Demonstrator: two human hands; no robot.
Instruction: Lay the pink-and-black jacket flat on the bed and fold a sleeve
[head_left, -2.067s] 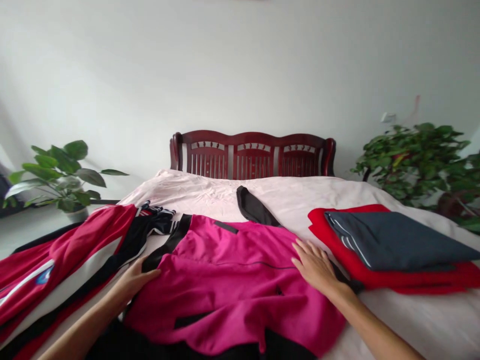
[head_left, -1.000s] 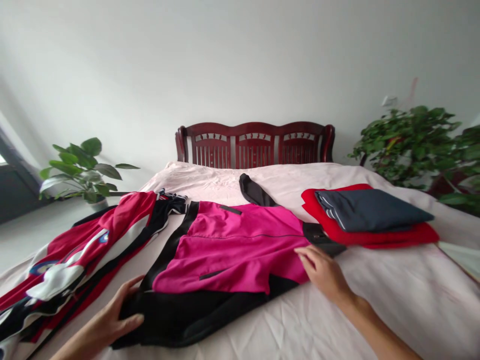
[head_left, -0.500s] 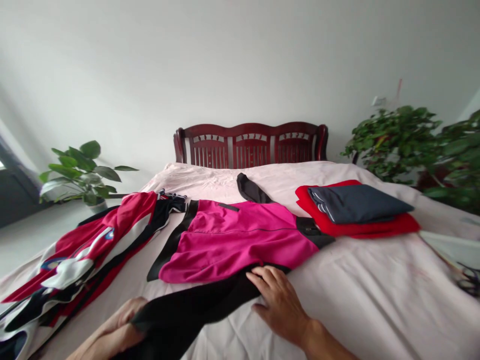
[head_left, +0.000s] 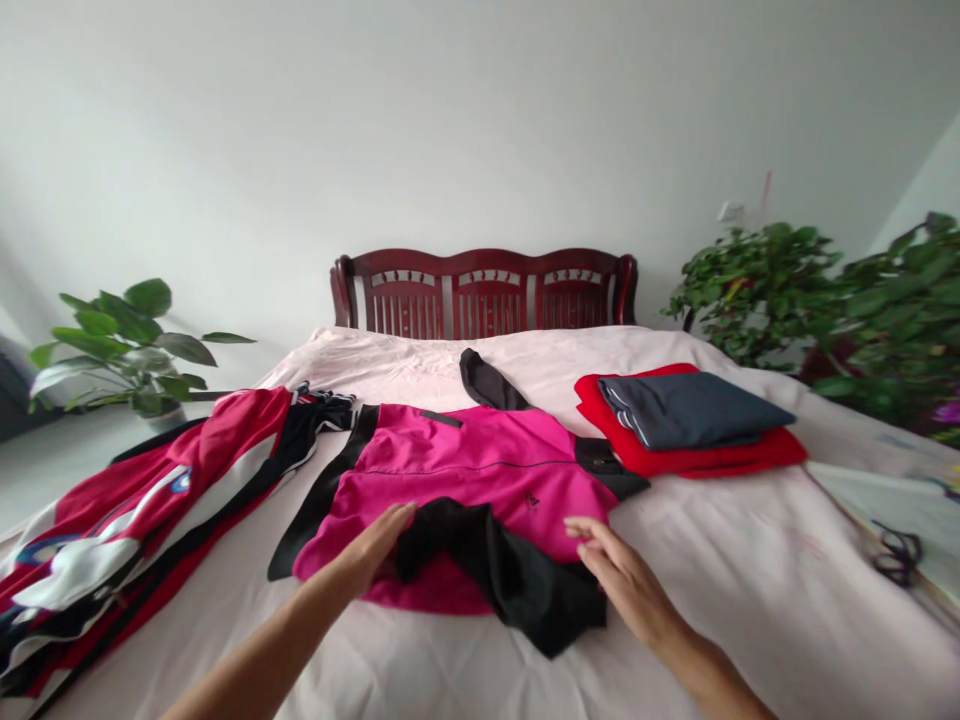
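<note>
A magenta jacket with black trim lies spread on the bed, its small chest logo showing. One black sleeve is folded across the lower part of the body, crumpled and bent. At that sleeve's left end is my left hand, its fingers closed on the cloth and partly hidden by it. Over the jacket's right side my right hand is beside the sleeve's bend, fingers stretched out and holding nothing. The other black sleeve points away toward the headboard.
On the left lies a heap of red, white and navy clothes. A folded dark grey garment rests on folded red cloth at right. Beyond stand the wooden headboard and potted plants. Black-framed glasses lie far right.
My left hand has brought the black sleeve up from the near side onto the jacket's body. The right hand has let go of the sleeve and shifted right. The view has turned slightly right.
</note>
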